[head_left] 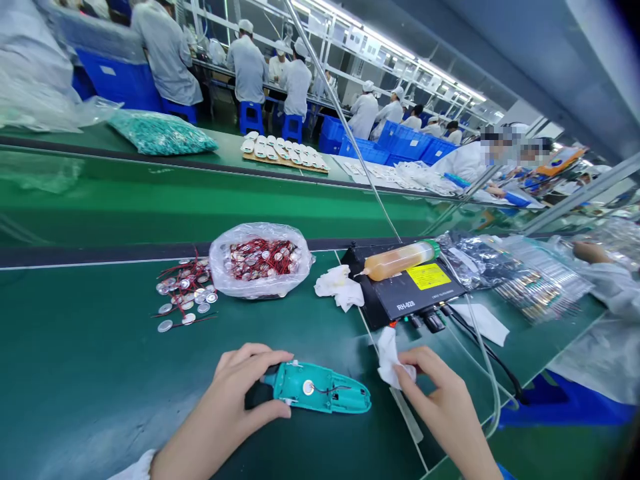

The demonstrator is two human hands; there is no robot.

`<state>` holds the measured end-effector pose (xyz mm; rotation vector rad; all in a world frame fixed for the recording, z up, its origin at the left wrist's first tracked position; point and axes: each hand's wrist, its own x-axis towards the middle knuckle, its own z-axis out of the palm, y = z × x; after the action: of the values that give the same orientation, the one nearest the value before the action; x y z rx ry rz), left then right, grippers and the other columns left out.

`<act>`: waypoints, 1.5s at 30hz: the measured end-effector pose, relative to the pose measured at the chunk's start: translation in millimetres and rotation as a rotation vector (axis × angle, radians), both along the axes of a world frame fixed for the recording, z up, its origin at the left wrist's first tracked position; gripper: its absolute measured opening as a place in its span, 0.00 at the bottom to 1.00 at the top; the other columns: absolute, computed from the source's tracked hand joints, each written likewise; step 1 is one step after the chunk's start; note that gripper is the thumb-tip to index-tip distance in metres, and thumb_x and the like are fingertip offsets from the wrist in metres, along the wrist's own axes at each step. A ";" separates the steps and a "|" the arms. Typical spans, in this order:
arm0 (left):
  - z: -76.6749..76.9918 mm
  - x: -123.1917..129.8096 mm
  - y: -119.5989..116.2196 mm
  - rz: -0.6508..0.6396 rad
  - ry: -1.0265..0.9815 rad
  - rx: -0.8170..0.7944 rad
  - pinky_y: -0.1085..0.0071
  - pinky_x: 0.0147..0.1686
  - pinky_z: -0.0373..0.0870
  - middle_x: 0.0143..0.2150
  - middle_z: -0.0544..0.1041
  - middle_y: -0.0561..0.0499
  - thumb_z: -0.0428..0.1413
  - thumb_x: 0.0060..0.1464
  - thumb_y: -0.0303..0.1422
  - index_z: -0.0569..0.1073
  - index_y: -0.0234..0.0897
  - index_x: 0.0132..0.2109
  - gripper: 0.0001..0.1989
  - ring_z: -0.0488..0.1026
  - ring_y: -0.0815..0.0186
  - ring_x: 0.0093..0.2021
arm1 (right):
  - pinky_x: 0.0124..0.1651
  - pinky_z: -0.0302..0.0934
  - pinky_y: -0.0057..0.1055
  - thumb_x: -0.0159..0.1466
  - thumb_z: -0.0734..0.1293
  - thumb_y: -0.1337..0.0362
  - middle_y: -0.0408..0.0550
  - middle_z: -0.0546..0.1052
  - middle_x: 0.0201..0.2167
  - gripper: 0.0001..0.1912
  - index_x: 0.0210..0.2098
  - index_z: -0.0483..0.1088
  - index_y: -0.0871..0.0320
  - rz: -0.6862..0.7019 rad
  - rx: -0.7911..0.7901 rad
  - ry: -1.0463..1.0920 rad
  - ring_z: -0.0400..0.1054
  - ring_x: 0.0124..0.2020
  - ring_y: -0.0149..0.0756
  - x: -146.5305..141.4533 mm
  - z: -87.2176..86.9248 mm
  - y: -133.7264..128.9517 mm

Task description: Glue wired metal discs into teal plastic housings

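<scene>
Pinching: left grip (pixel 227 393), teal shell (pixel 324 396); right grip (pixel 445 395), white tissue (pixel 389 360) | wired disc (pixel 308 387) sits inside shell | shell open-faced | bagged discs (pixel 263 259) unplaced

A teal-filled bag (pixel 161 133) and a board (pixel 286 164) of white parts (pixel 271 153) are lying on the far ledge (pixel 229 141); blue crates (pixel 407 141) are standing behind.

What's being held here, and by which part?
Left grip: long teal plastic shell, near its left end. Right grip: crumpled white wipe, near its lower edge.
</scene>
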<state>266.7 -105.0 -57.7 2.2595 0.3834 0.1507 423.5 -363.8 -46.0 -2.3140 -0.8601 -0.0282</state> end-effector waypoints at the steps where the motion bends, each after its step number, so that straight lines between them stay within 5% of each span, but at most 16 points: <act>1: 1.9 -0.2 -1.3 0.002 0.004 -0.015 0.64 0.44 0.67 0.44 0.74 0.53 0.63 0.45 0.37 0.75 0.54 0.46 0.19 0.68 0.58 0.44 | 0.33 0.62 0.30 0.65 0.60 0.61 0.47 0.70 0.32 0.08 0.30 0.67 0.55 0.046 0.019 0.054 0.67 0.33 0.37 -4.8 3.6 8.4; 8: 7.8 -0.9 -3.5 -0.001 0.001 -0.038 0.66 0.43 0.67 0.44 0.74 0.53 0.63 0.45 0.36 0.74 0.53 0.47 0.19 0.68 0.58 0.44 | 0.35 0.61 0.30 0.64 0.61 0.69 0.45 0.72 0.34 0.07 0.34 0.70 0.56 0.363 -0.132 0.288 0.67 0.34 0.36 -17.1 14.9 55.7; 12: 13.1 0.5 -1.6 -0.054 0.070 -0.062 0.65 0.45 0.67 0.45 0.74 0.54 0.63 0.44 0.35 0.74 0.54 0.48 0.20 0.68 0.58 0.45 | 0.40 0.62 0.32 0.64 0.62 0.70 0.45 0.73 0.35 0.07 0.34 0.71 0.56 0.405 -0.128 0.252 0.67 0.37 0.36 -18.9 14.9 66.2; 19: 16.4 1.3 -2.9 -0.053 0.092 -0.074 0.64 0.46 0.66 0.45 0.73 0.54 0.64 0.44 0.35 0.73 0.53 0.48 0.21 0.68 0.57 0.46 | 0.36 0.60 0.32 0.64 0.62 0.71 0.46 0.72 0.33 0.07 0.34 0.70 0.56 0.428 -0.008 0.067 0.64 0.35 0.37 -30.3 12.0 82.4; 26: 17.9 3.0 -2.6 -0.045 0.119 -0.127 0.61 0.50 0.63 0.48 0.75 0.52 0.65 0.42 0.32 0.71 0.51 0.52 0.27 0.65 0.55 0.52 | 0.33 0.64 0.28 0.64 0.63 0.64 0.47 0.73 0.32 0.05 0.32 0.68 0.55 0.189 0.274 0.119 0.68 0.33 0.36 -15.9 33.2 53.5; 30: 8.7 -0.3 -1.4 -0.071 0.057 -0.115 0.61 0.49 0.64 0.48 0.75 0.53 0.63 0.45 0.36 0.69 0.53 0.53 0.26 0.66 0.55 0.50 | 0.33 0.65 0.30 0.63 0.63 0.60 0.49 0.73 0.35 0.06 0.33 0.69 0.54 0.042 0.186 -0.014 0.69 0.36 0.39 0.4 29.8 27.4; 35: -8.2 -2.7 0.9 -0.020 0.000 -0.066 0.62 0.49 0.65 0.48 0.75 0.54 0.64 0.43 0.38 0.69 0.55 0.53 0.28 0.66 0.54 0.51 | 0.37 0.66 0.35 0.62 0.64 0.55 0.50 0.70 0.43 0.15 0.47 0.67 0.52 -0.048 -0.042 -0.117 0.67 0.40 0.42 6.5 9.0 6.3; 38: -14.3 -2.5 2.2 -0.023 -0.027 -0.032 0.62 0.48 0.66 0.48 0.76 0.54 0.64 0.42 0.41 0.70 0.55 0.52 0.27 0.67 0.53 0.51 | 0.39 0.66 0.36 0.64 0.63 0.55 0.51 0.70 0.44 0.13 0.46 0.67 0.53 -0.079 -0.036 -0.137 0.66 0.44 0.43 4.3 5.3 -3.5; 45: -20.3 -3.0 6.6 0.014 -0.075 0.027 0.63 0.46 0.68 0.48 0.76 0.54 0.61 0.44 0.46 0.72 0.56 0.51 0.24 0.68 0.53 0.50 | 0.28 0.63 0.29 0.66 0.58 0.60 0.45 0.71 0.26 0.10 0.33 0.67 0.56 -0.083 -0.029 -0.115 0.66 0.26 0.34 0.2 8.8 -8.6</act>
<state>263.7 -98.4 -78.0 2.2710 0.3594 0.2480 423.7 -372.4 -37.2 -2.3929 -0.8256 -0.1880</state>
